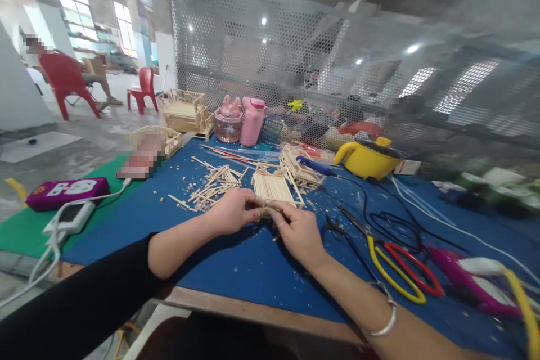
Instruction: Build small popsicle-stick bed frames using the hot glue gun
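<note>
Both hands meet in front of a small slatted wooden piece [272, 187] on the blue table mat [236, 275]. My left hand [234, 211] comes from the left with its fingers pinched together. My right hand [297, 230] faces it, thumb and fingers pressed at the same spot. A small pale wooden piece [265, 211] sits between the fingertips of both hands; its shape is mostly hidden. Loose wooden sticks [217, 185] lie in a pile beyond my left hand. Another stick-built piece [297, 166] stands behind the slatted one.
Scissors [396, 270] and pliers [352, 242] lie right of my right hand, near a black cable [396, 225]. A yellow pot [367, 160] and pink bottle [252, 121] stand at the back. Left are a phone [143, 158] and purple case [67, 193].
</note>
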`<move>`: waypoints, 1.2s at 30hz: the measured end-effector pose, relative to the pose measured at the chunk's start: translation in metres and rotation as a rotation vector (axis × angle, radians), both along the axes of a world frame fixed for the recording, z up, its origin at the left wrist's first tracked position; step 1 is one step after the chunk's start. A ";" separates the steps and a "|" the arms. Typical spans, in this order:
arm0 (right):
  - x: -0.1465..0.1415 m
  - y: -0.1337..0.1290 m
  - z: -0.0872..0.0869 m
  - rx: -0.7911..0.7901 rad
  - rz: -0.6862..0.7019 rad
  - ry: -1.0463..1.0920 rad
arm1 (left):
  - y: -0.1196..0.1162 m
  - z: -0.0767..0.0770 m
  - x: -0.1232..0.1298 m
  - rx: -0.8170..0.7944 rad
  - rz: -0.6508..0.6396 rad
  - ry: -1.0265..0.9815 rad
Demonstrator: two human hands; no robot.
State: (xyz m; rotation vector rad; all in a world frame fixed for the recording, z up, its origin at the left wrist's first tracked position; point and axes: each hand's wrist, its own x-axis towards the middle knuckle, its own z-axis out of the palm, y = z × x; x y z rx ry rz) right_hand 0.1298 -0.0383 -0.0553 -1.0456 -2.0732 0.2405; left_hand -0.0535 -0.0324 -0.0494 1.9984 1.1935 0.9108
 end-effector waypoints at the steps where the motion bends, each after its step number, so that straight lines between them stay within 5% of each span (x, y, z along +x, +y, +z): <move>1: 0.000 0.000 0.000 -0.004 -0.001 0.010 | 0.000 0.000 -0.001 0.005 -0.003 0.002; 6: 0.000 0.000 -0.001 -0.012 -0.035 -0.012 | 0.003 -0.003 -0.007 -0.141 -0.137 -0.090; 10: 0.002 -0.001 -0.001 -0.006 -0.052 -0.033 | 0.002 -0.004 -0.005 -0.206 -0.054 -0.142; 18: 0.003 0.000 -0.004 0.080 -0.064 -0.109 | -0.004 -0.002 0.001 -0.136 0.022 -0.126; 27: 0.003 0.000 -0.006 0.109 -0.055 -0.147 | -0.011 0.006 0.007 0.092 0.089 0.119; 36: 0.003 0.001 -0.008 0.113 -0.065 -0.176 | -0.007 0.007 0.001 0.046 -0.010 0.126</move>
